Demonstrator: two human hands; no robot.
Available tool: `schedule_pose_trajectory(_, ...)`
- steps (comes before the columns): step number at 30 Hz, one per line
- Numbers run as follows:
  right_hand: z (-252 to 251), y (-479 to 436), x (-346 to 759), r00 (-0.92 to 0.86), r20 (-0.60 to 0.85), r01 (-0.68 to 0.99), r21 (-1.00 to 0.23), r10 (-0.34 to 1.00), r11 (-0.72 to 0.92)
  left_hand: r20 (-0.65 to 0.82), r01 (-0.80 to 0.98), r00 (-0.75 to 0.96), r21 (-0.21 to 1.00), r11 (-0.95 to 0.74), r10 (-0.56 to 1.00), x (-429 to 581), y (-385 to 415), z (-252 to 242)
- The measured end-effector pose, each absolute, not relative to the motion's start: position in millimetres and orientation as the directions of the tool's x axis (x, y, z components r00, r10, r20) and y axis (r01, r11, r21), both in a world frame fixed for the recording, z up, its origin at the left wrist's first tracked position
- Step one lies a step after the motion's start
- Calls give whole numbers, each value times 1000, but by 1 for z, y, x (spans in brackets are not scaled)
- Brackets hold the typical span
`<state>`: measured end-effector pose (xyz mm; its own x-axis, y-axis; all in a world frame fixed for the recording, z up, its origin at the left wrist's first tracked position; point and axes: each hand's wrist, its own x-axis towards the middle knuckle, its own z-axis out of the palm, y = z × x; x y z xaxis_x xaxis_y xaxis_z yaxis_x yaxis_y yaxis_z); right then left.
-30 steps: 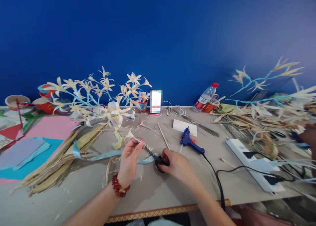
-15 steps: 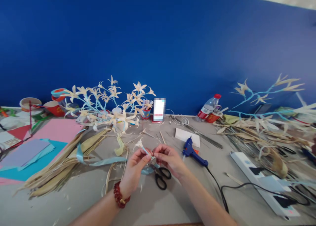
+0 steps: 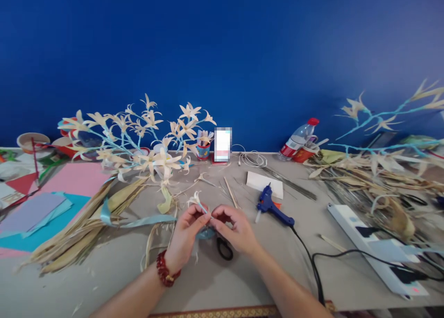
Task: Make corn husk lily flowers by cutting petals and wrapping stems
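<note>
My left hand, a red bead bracelet on its wrist, pinches the blue-wrapped stem of a small cream straw flower. My right hand meets it fingertip to fingertip and pinches the same stem. Black-handled scissors lie on the table just under my right hand. A pale blue ribbon runs leftward from below my hands.
A blue glue gun with a black cord lies to the right, near a white power strip. A branch of cream flowers, dried leaves, coloured paper, a bottle and cups stand around.
My right hand let go of the scissors, which now lie on the table, and came up to pinch the flower stem beside my left hand.
</note>
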<state>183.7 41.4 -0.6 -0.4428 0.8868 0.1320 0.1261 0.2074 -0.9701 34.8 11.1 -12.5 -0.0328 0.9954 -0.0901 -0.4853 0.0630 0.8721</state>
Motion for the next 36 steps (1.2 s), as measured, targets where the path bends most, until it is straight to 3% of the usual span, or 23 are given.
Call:
schedule_pose_trajectory(4, -7, 42, 185, -427, 62, 65, -993, 902, 99, -104, -486, -41, 871, 71, 994, 35, 11, -12)
schedule_pose_trajectory(9, -9, 42, 184, -421, 54, 44, -996, 906, 80, -75, -462, -55, 886, 41, 996, 35, 11, -12)
schedule_pose_trajectory(17, -7, 40, 182, -440, 14, -123, -991, 898, -45, -23, -443, -143, 896, -43, 989, 34, 10, -17)
schedule_pose_trajectory(26, -5, 41, 184, -423, 54, -94, -995, 904, 15, -34, -462, -173, 885, -51, 984, 35, 12, -14)
schedule_pose_trajectory(36, -7, 39, 184, -403, 177, 58, -974, 898, 218, -51, -446, -164, 895, -28, 985, 35, 11, -15)
